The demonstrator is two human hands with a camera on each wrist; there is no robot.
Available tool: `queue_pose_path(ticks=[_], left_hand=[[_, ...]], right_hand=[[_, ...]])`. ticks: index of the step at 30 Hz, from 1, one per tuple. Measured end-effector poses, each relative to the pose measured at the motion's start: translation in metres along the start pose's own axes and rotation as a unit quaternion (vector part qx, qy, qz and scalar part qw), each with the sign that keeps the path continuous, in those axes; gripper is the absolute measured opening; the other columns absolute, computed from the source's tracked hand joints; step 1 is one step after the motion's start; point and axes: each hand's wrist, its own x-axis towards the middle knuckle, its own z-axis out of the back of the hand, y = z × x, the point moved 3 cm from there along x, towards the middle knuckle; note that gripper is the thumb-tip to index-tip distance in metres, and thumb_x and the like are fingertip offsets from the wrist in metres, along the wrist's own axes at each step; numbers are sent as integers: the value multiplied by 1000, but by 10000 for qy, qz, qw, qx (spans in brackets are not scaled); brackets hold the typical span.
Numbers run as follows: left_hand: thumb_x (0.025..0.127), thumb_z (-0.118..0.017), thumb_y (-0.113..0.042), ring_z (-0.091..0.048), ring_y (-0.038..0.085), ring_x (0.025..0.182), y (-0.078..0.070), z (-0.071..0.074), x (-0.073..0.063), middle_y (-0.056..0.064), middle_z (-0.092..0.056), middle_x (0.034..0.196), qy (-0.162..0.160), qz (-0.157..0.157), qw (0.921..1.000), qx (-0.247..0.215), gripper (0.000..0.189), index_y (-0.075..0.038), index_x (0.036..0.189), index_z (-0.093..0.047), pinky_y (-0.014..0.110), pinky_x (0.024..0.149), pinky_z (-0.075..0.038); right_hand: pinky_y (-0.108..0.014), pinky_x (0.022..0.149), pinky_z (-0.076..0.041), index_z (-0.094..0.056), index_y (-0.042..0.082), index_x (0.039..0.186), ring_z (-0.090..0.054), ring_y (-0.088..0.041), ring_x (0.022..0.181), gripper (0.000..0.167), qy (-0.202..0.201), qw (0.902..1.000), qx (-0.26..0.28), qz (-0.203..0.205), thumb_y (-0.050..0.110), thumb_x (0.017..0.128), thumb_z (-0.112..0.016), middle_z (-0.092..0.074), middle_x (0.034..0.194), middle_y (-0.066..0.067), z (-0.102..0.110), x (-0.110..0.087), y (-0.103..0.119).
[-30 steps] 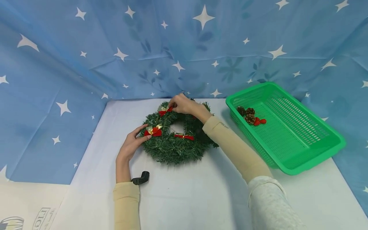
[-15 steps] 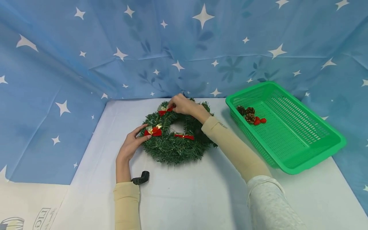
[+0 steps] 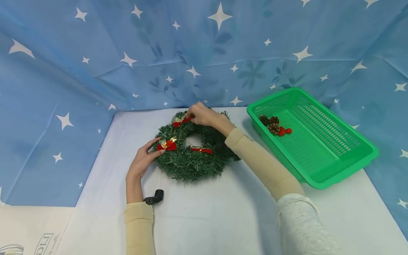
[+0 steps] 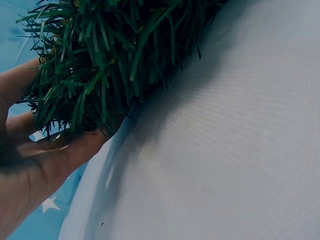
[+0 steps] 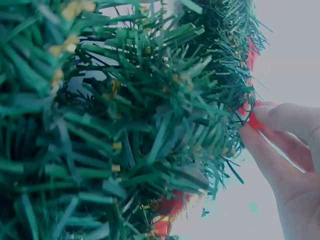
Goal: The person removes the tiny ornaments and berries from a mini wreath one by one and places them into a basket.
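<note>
A green artificial wreath lies on the white-covered table, decorated with red bows with gold trim. My left hand holds its left edge, the thumb beside the left bow. In the left wrist view, the fingers and thumb of that hand curl round the wreath's needles. At the wreath's far side, my right hand pinches the right end of another red bow. The right wrist view shows thumb and finger on its red fabric, partly hidden by needles. A third bow sits by the centre hole.
To the right stands a green plastic basket, tilted at an angle to the table. Inside are several pine cones and small red pieces. Blue star-patterned cloth hangs behind and at both sides.
The head view has shifted slightly. The right end of the pinched bow has risen a little, so it slants more. The left hand keeps its hold on the wreath.
</note>
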Motion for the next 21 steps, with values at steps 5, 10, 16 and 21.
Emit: queue_pose_path(ticks=[5, 10, 16, 21], left_hand=[[101, -69, -29, -46, 40, 141, 6, 1, 3, 9, -12, 173, -31, -41, 10000, 19, 66, -28, 160, -39, 49, 105, -43], [101, -69, -29, -47, 39, 141, 4, 0, 2, 9, -12, 173, -29, -49, 10000, 6, 66, -28, 160, -39, 46, 104, -43], [101, -69, -29, -48, 38, 140, 4, 0, 2, 8, -13, 173, -13, -29, 10000, 4, 66, -29, 160, -40, 45, 103, -44], [101, -68, -27, -47, 40, 141, 6, 2, 4, 9, -12, 173, -25, -15, 10000, 32, 66, -27, 161, -39, 49, 107, -42]], right_hand=[[-39, 93, -57, -76, -2, 118, -70, -32, 110, 24, -96, 9998, -73, 171, -4, 98, -63, -73, 121, -19, 4, -4, 1], [-40, 91, -58, -76, -3, 116, -71, -32, 106, 23, -199, 9990, -132, 368, -5, 97, -64, -74, 117, -20, 6, -9, 2], [-42, 87, -57, -77, -3, 114, -72, -32, 97, 21, -280, 9982, -265, 459, -3, 97, -65, -75, 112, -20, 10, -19, 1], [-42, 87, -58, -77, -4, 113, -72, -33, 97, 21, -332, 9976, -239, 558, -4, 97, -65, -75, 111, -21, 12, -27, -2]])
